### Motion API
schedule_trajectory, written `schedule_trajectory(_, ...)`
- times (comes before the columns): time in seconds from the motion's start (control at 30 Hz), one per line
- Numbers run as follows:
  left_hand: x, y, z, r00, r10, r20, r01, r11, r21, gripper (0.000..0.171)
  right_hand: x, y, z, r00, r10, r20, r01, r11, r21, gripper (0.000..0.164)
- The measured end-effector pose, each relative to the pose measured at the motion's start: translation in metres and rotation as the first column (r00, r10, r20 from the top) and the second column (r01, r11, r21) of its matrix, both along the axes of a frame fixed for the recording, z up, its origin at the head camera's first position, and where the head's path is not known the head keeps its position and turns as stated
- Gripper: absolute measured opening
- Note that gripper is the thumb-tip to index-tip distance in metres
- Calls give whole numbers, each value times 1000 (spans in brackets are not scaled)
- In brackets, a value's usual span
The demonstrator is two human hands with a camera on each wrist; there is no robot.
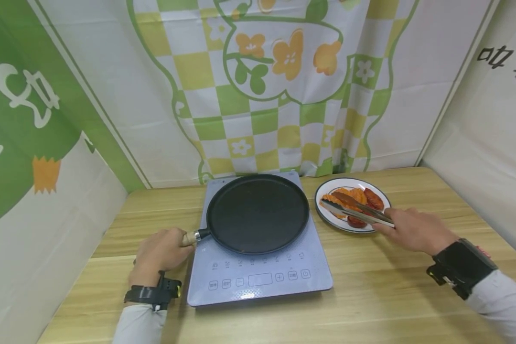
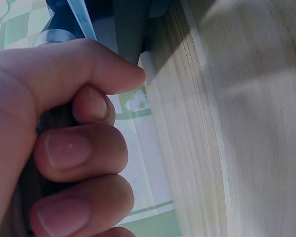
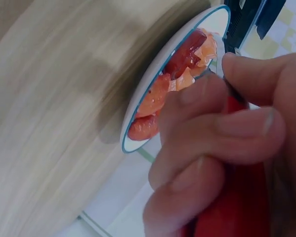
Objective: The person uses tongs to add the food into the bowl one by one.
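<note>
My left hand point(image 1: 161, 253) grips the wooden handle point(image 1: 189, 238) of a round, flat black pan point(image 1: 258, 212), which sits on a grey induction cooktop point(image 1: 223, 270). In the left wrist view, the curled fingers point(image 2: 81, 150) hide most of the handle. My right hand point(image 1: 419, 231) holds metal tongs point(image 1: 357, 213) with dark tips; their red grip point(image 3: 239, 197) shows in the right wrist view. The tips lie over a white, blue-rimmed plate point(image 1: 348, 183) bearing orange crinkle-cut slices point(image 1: 358, 194) and browned red sausage pieces point(image 1: 373, 198). The tips overlap the slices in the head view.
The wooden table point(image 1: 370, 296) runs under everything. Right behind the cooktop and plate hangs a green-and-yellow checked cloth point(image 1: 262, 119). Printed cloth walls stand at left point(image 1: 38, 215) and right point(image 1: 477, 143). Touch buttons line the cooktop's front edge.
</note>
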State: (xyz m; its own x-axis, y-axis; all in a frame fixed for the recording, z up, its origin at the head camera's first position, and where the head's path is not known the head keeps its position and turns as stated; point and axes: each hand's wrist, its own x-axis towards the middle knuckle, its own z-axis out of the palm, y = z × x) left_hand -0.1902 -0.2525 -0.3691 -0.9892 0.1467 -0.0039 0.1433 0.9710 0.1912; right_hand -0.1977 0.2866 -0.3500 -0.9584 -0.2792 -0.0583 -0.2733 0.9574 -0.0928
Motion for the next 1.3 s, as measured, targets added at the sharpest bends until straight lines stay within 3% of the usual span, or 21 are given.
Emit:
schedule_trajectory(0.33, 0, 0, 1, 1000, -2, 1, 2, 1000, -3, 33, 1, -1, -5, 997, 5, -79, -6, 1000, -2, 59)
schedule_trajectory(0.63, 1, 0, 2, 1000, -7, -5, 7, 1000, -9, 34, -1, -8, -9, 999, 4, 39, -2, 998, -68, 68)
schedule_trajectory(0.97, 1, 2, -1, 1000, -9, -24, 10, 1000, 4, 33, -3, -3, 1, 990, 19, 143, 6, 985, -170, 59)
schedule_trajectory(1.3, 2, 1, 0, 1000, 0, -13, 0, 1000, 2, 33, -3, 5, 19, 949, 44, 311, 42, 963, -265, 52)
